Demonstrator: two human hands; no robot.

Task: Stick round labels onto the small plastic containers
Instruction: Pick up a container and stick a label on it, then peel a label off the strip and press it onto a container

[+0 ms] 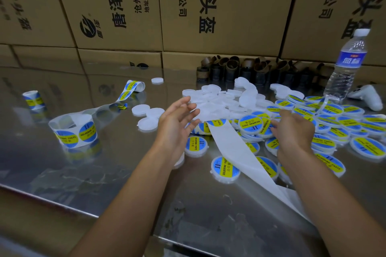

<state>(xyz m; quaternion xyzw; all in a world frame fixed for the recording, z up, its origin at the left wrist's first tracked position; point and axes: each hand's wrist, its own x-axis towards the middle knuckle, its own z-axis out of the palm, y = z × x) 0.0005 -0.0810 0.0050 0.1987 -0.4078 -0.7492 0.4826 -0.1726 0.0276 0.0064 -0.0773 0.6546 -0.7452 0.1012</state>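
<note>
Centrally, the backing strip [236,152] is seen draped across labelled containers [253,124]. Left of it, the left hand [177,123] is held spread. Right of it, the right hand [292,131] is laid on these, its grip undeterminable. Behind it, unlabelled containers [219,100] are heaped.

Labelled containers [224,168] beside bare white containers [219,99]

The left hand [177,120] and the right hand [293,129] are bare, with slim fingers; both forearms are bare too, slender and smooth, uncovered as far as the view shows them
</note>
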